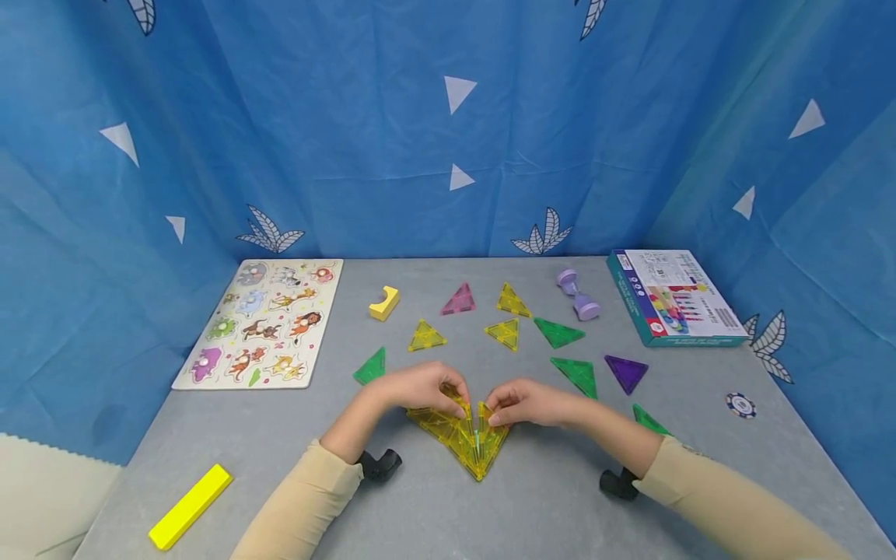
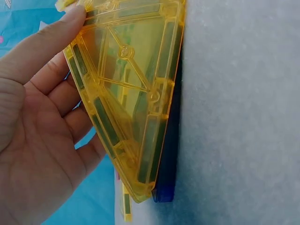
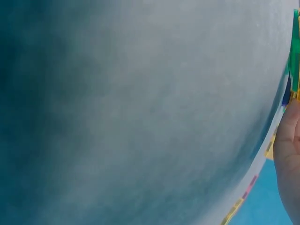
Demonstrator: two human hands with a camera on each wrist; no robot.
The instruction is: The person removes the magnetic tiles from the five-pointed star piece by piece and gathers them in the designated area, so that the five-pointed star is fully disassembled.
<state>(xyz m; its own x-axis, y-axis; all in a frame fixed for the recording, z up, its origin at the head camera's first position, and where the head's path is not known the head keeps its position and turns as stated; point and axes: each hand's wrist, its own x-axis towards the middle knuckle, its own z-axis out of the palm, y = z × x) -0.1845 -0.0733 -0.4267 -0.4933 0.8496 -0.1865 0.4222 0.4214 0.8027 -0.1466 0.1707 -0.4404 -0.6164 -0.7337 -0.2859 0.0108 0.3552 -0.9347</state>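
In the head view, several translucent yellow magnetic tiles (image 1: 448,432) form a partly raised, pointed structure in front of me. My left hand (image 1: 423,387) pinches the upper edge of a yellow tile on its left side. The left wrist view shows the thumb on the corner of this triangular yellow tile (image 2: 133,93), with a dark blue tile edge (image 2: 165,180) beneath it. From the right, my right hand (image 1: 528,402) pinches another yellow tile (image 1: 484,416) across a narrow gap. The right wrist view catches that hand only at its edge, by a green tile (image 3: 294,51).
Behind the hands lie loose yellow tiles (image 1: 427,336), green tiles (image 1: 558,333), a pink tile (image 1: 459,300) and a purple tile (image 1: 626,373). An animal puzzle board (image 1: 262,323), yellow arch block (image 1: 383,304), yellow bar (image 1: 190,507), lilac sand timer (image 1: 578,294), box (image 1: 675,299) and poker chip (image 1: 740,405) surround them.
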